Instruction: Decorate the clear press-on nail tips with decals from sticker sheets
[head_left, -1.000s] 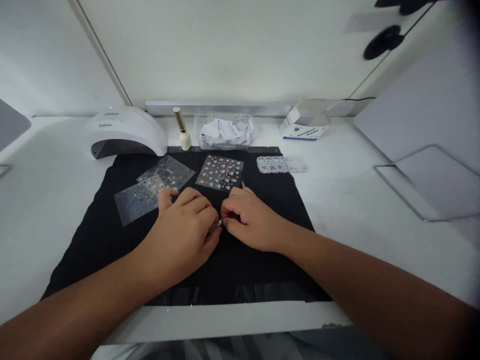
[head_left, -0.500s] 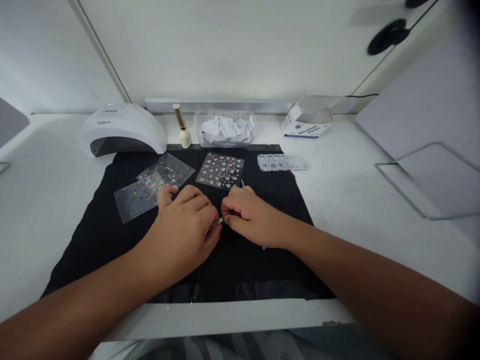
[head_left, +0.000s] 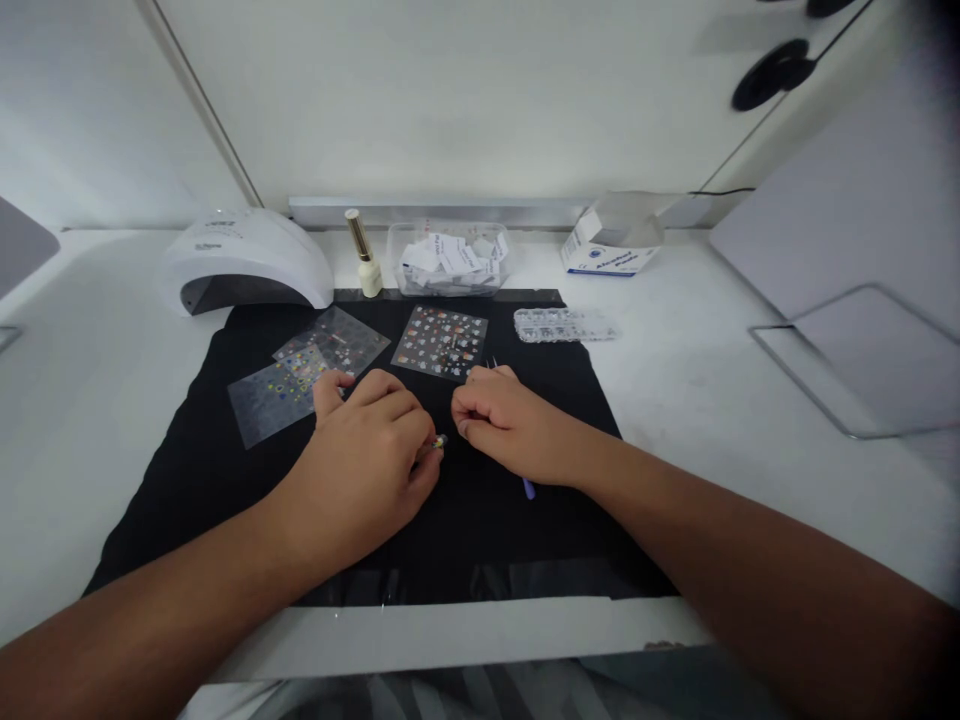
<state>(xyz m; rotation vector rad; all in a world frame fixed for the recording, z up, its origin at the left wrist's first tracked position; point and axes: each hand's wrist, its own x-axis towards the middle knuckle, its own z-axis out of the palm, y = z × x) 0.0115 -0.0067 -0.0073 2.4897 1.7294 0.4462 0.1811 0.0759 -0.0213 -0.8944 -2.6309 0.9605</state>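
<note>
Small yellow-and-grey piece [head_left: 440,441], seemingly decorated, over the flat black mat's [head_left: 480,545] middle.
My left hand [head_left: 371,450] pinches it; my right hand [head_left: 517,428] curls over a slim purple-handled tool [head_left: 529,490] (grip hidden). Remaining work: unclear.

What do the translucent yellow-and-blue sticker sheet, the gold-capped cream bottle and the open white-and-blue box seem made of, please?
Sticker sheet: smooth plastic film, probably, since the black mat shows through. Bottle: glass or plastic, unclear which, slightly glossy; its gold cap shines like metal. Box: likely matte cardboard, with folded flaps.
</note>
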